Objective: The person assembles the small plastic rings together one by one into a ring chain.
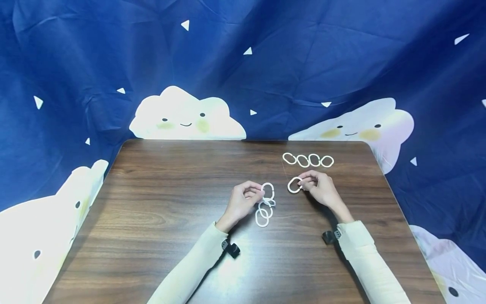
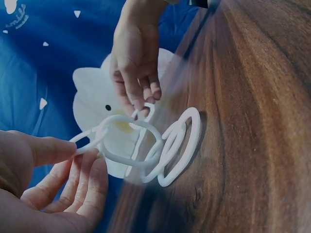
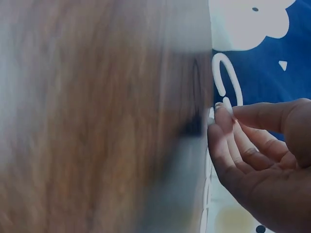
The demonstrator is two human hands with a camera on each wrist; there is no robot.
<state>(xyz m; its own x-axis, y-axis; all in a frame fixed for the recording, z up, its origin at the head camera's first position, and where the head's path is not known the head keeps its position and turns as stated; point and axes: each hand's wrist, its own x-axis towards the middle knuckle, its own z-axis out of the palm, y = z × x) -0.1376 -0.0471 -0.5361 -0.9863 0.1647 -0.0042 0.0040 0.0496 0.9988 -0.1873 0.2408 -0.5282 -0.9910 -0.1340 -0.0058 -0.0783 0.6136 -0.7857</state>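
We see the left hand pinching the top link of a chain of white oval rings, thumb and curled fingers closed on the rim. The rings are thin, smooth plastic with a rounded section; each loop has a small split. The chain hangs from the fingers and trails toward us, its lowest links lying flat on the surface. In the left wrist view three or four links overlap just beyond the fingertips, threaded one through the next.

The right hand holds a single ring of the same kind. Its fingers are bunched narrow on the rim at the ring's right side; the loop sticks out leftward from them, toward the chain but apart from it. The right wrist view is blurred, showing only an arc of the ring above the fingertips.

Beyond the right fingers, four loose rings lie flat in a row, side by side, touching or nearly so; we cannot tell which. They sit near the far edge, apart from both hands.

The surface is dark brown wood-grain laminate, slightly glossy, with rounded corners. Both forearms wear pale ribbed sleeves. Behind hangs a creased blue cloth printed with white smiling clouds and small triangles.
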